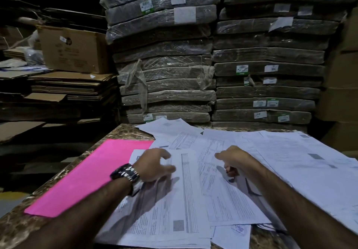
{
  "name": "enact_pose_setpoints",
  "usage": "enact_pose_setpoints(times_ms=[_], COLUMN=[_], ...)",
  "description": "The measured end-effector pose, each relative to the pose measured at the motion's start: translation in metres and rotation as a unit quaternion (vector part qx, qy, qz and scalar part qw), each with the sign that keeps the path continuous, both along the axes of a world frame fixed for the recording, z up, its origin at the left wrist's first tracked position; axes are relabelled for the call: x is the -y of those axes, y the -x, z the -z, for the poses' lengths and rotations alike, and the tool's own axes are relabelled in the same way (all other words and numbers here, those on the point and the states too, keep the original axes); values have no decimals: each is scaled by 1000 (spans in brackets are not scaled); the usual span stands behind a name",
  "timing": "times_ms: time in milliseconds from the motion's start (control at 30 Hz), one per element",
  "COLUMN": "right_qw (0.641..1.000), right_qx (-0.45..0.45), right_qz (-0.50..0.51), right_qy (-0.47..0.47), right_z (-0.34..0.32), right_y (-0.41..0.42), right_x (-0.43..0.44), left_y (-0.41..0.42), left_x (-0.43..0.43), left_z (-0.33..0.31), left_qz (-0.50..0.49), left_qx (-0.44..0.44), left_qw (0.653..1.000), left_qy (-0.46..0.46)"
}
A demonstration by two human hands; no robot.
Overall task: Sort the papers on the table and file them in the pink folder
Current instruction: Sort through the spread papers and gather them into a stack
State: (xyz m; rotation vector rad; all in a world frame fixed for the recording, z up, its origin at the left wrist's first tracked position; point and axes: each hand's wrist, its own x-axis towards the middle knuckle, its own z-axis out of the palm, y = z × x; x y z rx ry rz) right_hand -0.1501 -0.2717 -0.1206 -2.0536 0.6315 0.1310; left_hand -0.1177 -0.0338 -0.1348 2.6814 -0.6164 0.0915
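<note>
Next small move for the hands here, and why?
Probably bring the left hand down on the sheet under it and pull it in to start a stack: the papers lie loose and overlapping, the pink folder lies shut beside them, and that hand is spread over the sheet.

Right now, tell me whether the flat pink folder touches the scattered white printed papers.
Touching. The head view shows the white printed papers overlapping the right edge of the flat pink folder.

Papers (290, 161) cover most of the table (17, 227), only the left edge past the folder (87, 175) is bare; wrapped stacks (193, 54) wall off the back.
</note>
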Motion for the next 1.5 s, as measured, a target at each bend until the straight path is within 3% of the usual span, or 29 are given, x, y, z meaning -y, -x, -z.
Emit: enact_pose_setpoints(times_ms=[200, 567, 767, 1000, 1133, 1333, 1500], right_qw=[1000, 988, 979, 986, 988, 970, 962], right_qx=[-1, -37, 45, 101, 128, 168, 198], right_qz=[6, 32, 31, -19, 5, 79, 98], right_qy=[11, -147, -196, -130, -89, -159, -163], right_z=[-4, -1, 9, 26, 35, 20, 6], right_y=[-4, -19, -12, -10, -18, -21, -7], right_x=[6, 16, 11, 0, 3, 39, 86], left_y=[-7, -6, -7, -4, -4, -5, -10], left_x=[63, 77, 75, 76, 75, 71, 73], left_z=[13, 35, 43, 43, 43, 43, 42], left_qz=[96, 88, 74, 56, 44, 38, 32], left_qx=[-16, 13, 22, 30, 43, 35, 11], left_qw=[994, 996, 996, 995, 994, 994, 992], left_qy=[-44, -8, 44, 79, 93, 93, 119])
